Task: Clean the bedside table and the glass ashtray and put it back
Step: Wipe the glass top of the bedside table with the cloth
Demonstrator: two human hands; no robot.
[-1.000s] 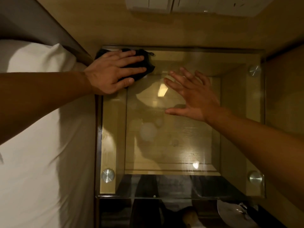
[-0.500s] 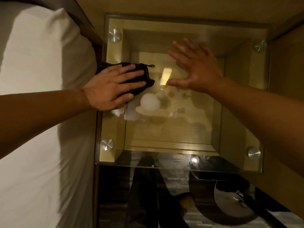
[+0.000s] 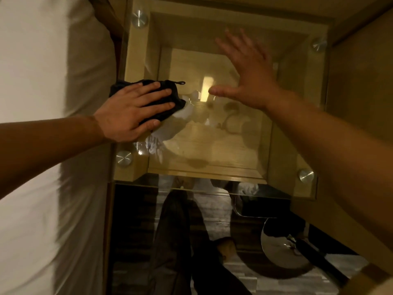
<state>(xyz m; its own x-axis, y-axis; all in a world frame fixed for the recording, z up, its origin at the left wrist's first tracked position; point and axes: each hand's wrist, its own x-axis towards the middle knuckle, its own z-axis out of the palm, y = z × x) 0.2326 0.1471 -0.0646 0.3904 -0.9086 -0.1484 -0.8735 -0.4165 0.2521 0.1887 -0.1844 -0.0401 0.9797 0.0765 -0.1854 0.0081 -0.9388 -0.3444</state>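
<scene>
Now the left hand (image 3: pixel 127 112) presses a black cloth (image 3: pixel 178 101), fingers flat, on the bedside table's glass top (image 3: pixel 223 145) (wet and streaky at its left side). The right hand (image 3: pixel 252 81) is spread wide over its middle.

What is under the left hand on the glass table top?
A dark cloth, pressed flat on the glass top by the left hand. Its edges show past the fingers; the part beneath the palm is covered.
</scene>
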